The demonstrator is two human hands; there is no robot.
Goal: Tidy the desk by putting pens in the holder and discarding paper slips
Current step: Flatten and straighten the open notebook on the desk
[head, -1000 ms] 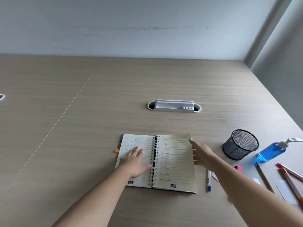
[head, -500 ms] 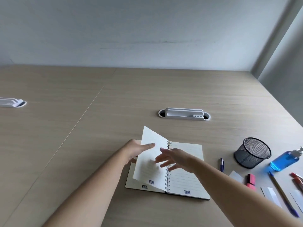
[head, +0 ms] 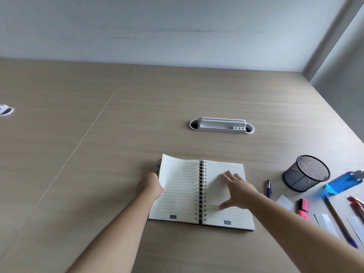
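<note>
A spiral notebook [head: 183,196] lies open in the middle of the desk. My left hand [head: 150,185] grips the slightly lifted outer edge of its left page. My right hand [head: 236,191] rests flat on the right page with fingers spread. A black mesh pen holder [head: 306,173] stands to the right. Near it on the desk lie a blue pen [head: 268,188], a pink highlighter [head: 303,208], a long blue-tipped pen [head: 338,220] and red pens [head: 356,203]. White paper slips [head: 285,201] [head: 328,223] lie among them.
A blue bottle with a pump [head: 342,183] lies beside the holder. A white cable tray [head: 221,126] is set into the desk behind the notebook. The wall closes off the far side, and the desk's right edge runs close to the pens.
A notebook page stood raised half a second ago and now lies almost flat on the left. My right hand moved from the page onto the right side; my left hand followed the page's edge outward.
</note>
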